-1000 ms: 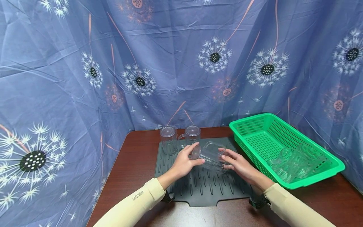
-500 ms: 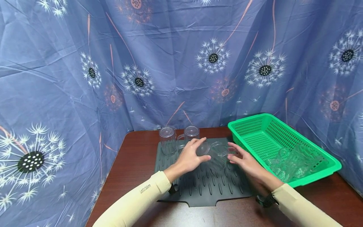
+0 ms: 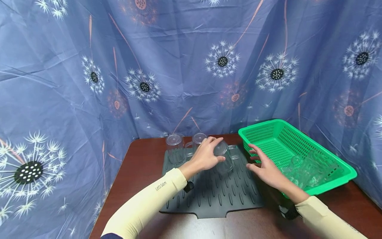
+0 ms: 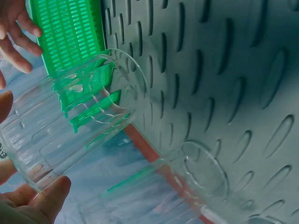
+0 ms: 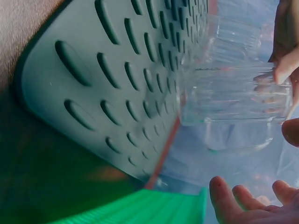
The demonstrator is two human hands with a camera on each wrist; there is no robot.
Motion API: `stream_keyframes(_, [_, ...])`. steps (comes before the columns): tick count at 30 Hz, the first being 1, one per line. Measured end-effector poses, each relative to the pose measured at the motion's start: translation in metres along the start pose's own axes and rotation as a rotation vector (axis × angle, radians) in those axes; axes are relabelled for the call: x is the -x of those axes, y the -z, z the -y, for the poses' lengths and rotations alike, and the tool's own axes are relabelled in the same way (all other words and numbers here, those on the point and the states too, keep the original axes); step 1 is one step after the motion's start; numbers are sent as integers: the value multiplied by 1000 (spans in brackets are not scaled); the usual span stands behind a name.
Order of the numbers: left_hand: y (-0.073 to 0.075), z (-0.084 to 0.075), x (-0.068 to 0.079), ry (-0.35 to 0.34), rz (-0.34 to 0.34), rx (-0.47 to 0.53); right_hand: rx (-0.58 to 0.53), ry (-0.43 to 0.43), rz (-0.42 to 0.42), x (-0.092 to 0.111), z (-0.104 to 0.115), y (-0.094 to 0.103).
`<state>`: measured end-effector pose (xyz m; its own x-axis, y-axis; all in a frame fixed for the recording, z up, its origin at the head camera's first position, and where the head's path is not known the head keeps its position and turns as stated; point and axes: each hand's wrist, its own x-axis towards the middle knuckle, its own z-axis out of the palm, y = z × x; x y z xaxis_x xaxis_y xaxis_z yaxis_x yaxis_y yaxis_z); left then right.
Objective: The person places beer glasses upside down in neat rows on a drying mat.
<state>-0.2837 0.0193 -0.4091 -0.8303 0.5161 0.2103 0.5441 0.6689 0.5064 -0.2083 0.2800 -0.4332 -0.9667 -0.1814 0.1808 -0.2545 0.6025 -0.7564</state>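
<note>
My left hand [image 3: 206,155] grips a clear glass mug [image 3: 225,159] around its base end, which faces up. The mug hangs mouth down over the dark grey drying mat [image 3: 209,199], its handle pointing right and away. In the left wrist view the thumb and fingers hold the base of this ribbed mug [image 4: 42,135], its rim close over the mat. To the right of it, my right hand [image 3: 265,167] is held apart with fingers spread, touching nothing. Two more glass mugs, one at the left [image 3: 175,149] and one beside it [image 3: 199,139], stand upside down at the mat's back left.
A green plastic basket [image 3: 247,132] stands at the right of the brown table [image 3: 125,186], with several clear glass mugs [image 3: 313,169] lying in its near right part. Behind the table hangs a blue curtain [image 3: 179,66] with dandelion prints.
The mug has turned from lying sideways between both hands to mouth down in my left hand, which has moved right. My right hand has let go and drawn off to the right.
</note>
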Motion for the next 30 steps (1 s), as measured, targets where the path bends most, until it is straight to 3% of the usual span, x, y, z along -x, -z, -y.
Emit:
stream_keyframes(7, [2,-11,-22,-60,34,-140,102,67,-75,9,11,18])
stream_keyframes(15, [-5,-16,-40,-38,33,-189,303,103,-142,25,14,40])
stream_keyframes(19, [-6,-17,-48,-24,31,-220,415,168,-174,27,14,52])
stream_keyframes(24, [-6,-16,-56,-11,30,-237,555,243,-194,29,5,66])
stream_keyframes(30, [-6,-15,-66,-2,40,-219,690,208,-164,31,-15,82])
